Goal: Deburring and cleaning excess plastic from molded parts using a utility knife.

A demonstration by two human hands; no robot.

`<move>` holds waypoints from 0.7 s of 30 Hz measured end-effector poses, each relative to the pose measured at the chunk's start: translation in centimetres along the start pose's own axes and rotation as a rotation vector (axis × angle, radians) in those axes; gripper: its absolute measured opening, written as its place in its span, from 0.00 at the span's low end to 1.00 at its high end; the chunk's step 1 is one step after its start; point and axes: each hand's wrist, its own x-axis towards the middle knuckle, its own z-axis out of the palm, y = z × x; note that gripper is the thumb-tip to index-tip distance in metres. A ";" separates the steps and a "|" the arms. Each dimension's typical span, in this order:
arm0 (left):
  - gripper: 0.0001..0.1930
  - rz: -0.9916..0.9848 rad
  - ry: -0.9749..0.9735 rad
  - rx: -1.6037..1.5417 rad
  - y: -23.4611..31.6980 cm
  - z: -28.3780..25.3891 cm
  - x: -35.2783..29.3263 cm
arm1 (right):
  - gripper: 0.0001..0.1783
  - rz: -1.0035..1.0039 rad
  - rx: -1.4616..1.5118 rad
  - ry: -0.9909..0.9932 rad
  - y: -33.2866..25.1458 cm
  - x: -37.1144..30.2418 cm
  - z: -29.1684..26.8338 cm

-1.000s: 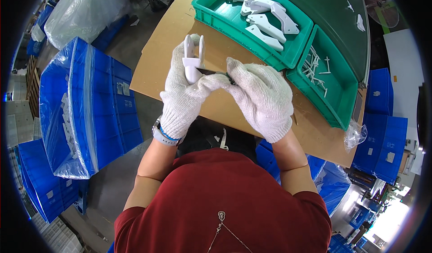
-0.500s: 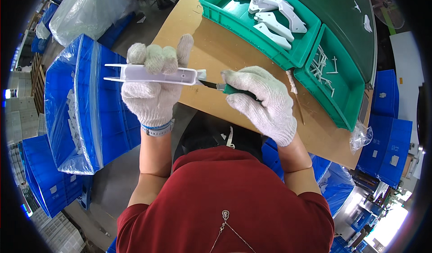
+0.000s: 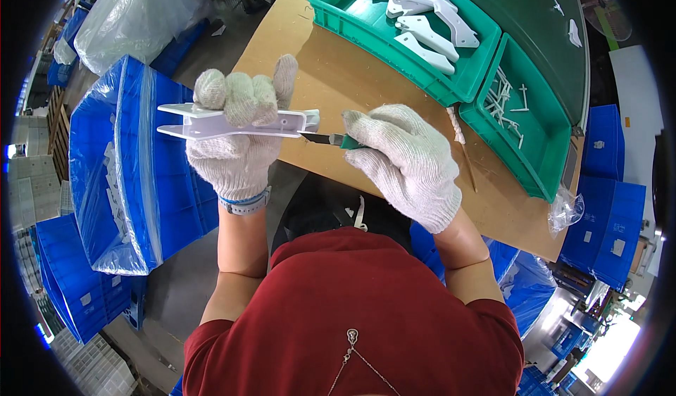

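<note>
My left hand (image 3: 243,104), in a white knit glove, is closed around a long white plastic part (image 3: 285,123) with a two-pronged left end. The forefinger sticks up, while the other fingers wrap over the part. In my gloved right hand (image 3: 405,164) is a utility knife (image 3: 348,142) with a green handle, most of it hidden by the fingers. Its blade points left and meets, or nearly meets, the lower corner at the part's right end; whether it touches I cannot tell.
Beyond my hands a green tray (image 3: 394,58) holds several white plastic parts (image 3: 426,35). Right of it, another green tray (image 3: 539,160) has thin white sticks (image 3: 498,100). Both stand on the brown tabletop (image 3: 310,65). At left is a blue bin (image 3: 179,178) with a plastic liner.
The white plastic part has turned in my left hand, showing more of its side. My right hand has shifted slightly left, and the knife blade has moved to the part's lower corner.
</note>
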 end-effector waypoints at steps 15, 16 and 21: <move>0.35 -0.126 0.217 -0.033 -0.7 2.5 -0.2 | 0.23 -0.019 0.037 0.188 2.9 -0.1 -1.3; 0.35 -0.127 0.216 -0.034 -0.8 2.3 -0.4 | 0.23 -0.018 0.036 0.189 2.8 -0.1 -1.4; 0.26 -0.195 0.366 -0.045 -1.4 1.3 -0.7 | 0.23 -0.043 -0.028 0.159 1.8 0.1 -1.7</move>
